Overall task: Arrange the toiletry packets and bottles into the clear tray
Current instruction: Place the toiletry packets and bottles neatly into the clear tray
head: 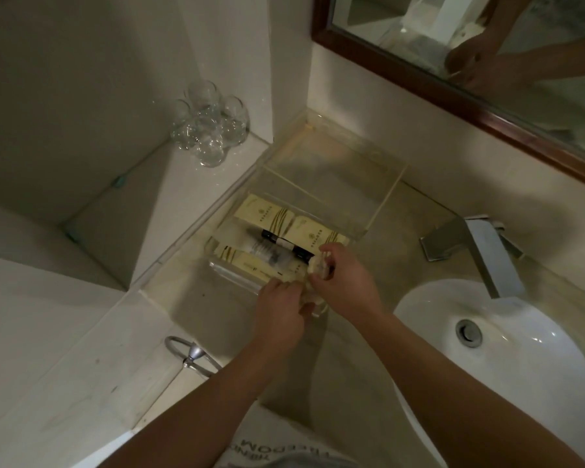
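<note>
Head view only, looking down on a bathroom counter. Clear tray [335,173] pushed into the corner against the wall, far half bare, near half packed with cream packets [271,214] and dark-capped bottles [267,248] lying on their sides. Left hand [279,312] and right hand [345,282] both over the tray's near right corner, each pinching one end of a pale crinkled packet [318,266] (contents impossible to tell), fingers curled round it, not yet set down. Judged as the placing step, with little room left in the near half. Likely trouble: wedging the packet down onto the bottles and rolling them out of line; nudging the light tray along the counter; or letting go too near the rim and dropping the packet toward the sink [520,349] just to the right. Safer to use the bare far half.
</note>
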The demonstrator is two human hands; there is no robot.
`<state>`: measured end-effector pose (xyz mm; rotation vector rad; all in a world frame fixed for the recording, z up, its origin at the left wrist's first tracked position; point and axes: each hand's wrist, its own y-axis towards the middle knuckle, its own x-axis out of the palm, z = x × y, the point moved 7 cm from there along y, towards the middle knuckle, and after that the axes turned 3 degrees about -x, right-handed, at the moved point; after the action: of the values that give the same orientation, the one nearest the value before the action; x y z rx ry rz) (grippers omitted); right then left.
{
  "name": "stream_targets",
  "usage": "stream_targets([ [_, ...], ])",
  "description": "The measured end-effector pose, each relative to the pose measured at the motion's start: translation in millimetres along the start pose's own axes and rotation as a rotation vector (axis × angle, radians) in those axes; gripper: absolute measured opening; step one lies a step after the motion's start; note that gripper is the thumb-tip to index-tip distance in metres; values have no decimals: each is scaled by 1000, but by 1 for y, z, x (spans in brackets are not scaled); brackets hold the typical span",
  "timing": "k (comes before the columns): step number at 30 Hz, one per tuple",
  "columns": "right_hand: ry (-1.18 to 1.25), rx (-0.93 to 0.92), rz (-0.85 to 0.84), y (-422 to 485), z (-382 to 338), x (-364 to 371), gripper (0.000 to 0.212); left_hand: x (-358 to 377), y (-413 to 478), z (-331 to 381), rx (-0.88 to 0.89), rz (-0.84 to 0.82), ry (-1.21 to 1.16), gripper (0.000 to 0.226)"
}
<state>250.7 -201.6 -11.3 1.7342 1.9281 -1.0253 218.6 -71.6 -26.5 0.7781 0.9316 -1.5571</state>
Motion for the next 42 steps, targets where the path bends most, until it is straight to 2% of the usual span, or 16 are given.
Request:
stream_targets([
  [3,-73,11,-11,2,-9,3,27,-5,-2,1,-74,69,-90,11],
  [8,-218,-6,8,7,-20,5,12,1,3,-2,-165,40,-75,8],
  [11,-343,-88,8,10,-25,9,13,0,1,-3,-186,46,-104,9],
  [17,-542,-185,-26,4,-34,22,29,-17,-9,-23,-169,142,-216,8],
  [24,-531,-188,67,-6,-31,19,39,-35,14,-31,-24,134,-102,20],
  [27,-483,-188,88,-18,-21,10,39,-41,31,-21,81,58,-28,28],
  [33,-568,-170,48,-23,-9,12,43,-36,58,-7,257,-114,122,36],
  [42,-651,-173,114,-22,-9,16,33,-27,62,8,365,-230,225,31],
])
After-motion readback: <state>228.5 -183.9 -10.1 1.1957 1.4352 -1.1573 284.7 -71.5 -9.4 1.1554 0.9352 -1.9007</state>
